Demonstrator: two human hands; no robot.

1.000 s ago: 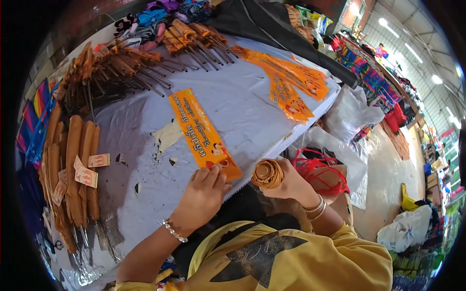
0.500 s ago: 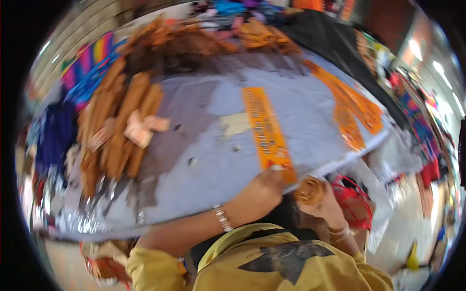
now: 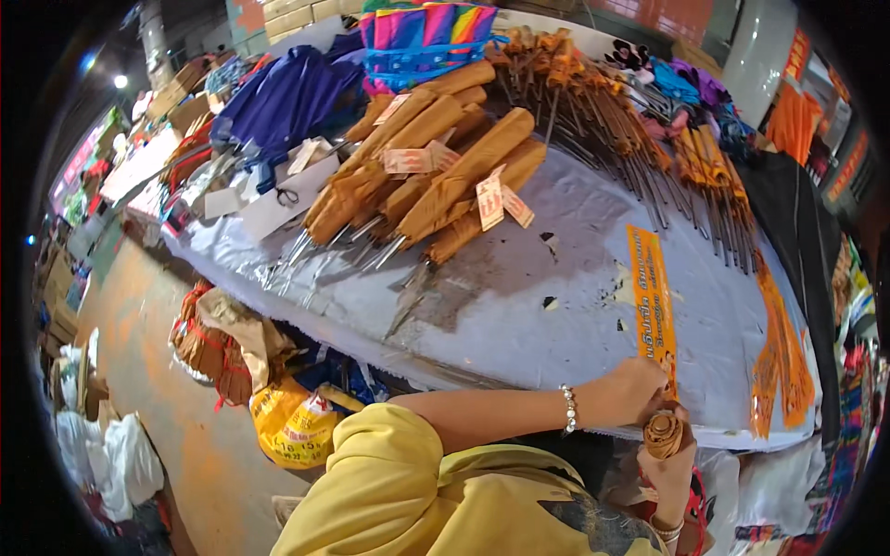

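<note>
My left hand (image 3: 632,391), closed, pinches the near end of a long, flat orange printed sleeve (image 3: 653,287) that lies on the table. My right hand (image 3: 669,477) is wrapped round a tightly rolled brown umbrella (image 3: 664,435), whose coiled end points up just below my left fingers. The rest of that umbrella is hidden by the hand. Farther left lies a heap of rolled brown umbrellas (image 3: 464,176) with metal tips sticking out and paper tags (image 3: 489,202) on several of them.
A pale cloth covers the table (image 3: 501,334), bearing dark patches. Crinkled orange sleeves (image 3: 779,361) hang over its right part. Half-open brown umbrellas (image 3: 603,111) line the far side, near a black cloth (image 3: 788,213). Scissors (image 3: 287,196) lie at left. Bags (image 3: 292,422) stand below the front edge.
My view has swung left, so table and hands sit farther right in the picture. Both hands stay close together, still holding the sleeve and the rolled umbrella.
</note>
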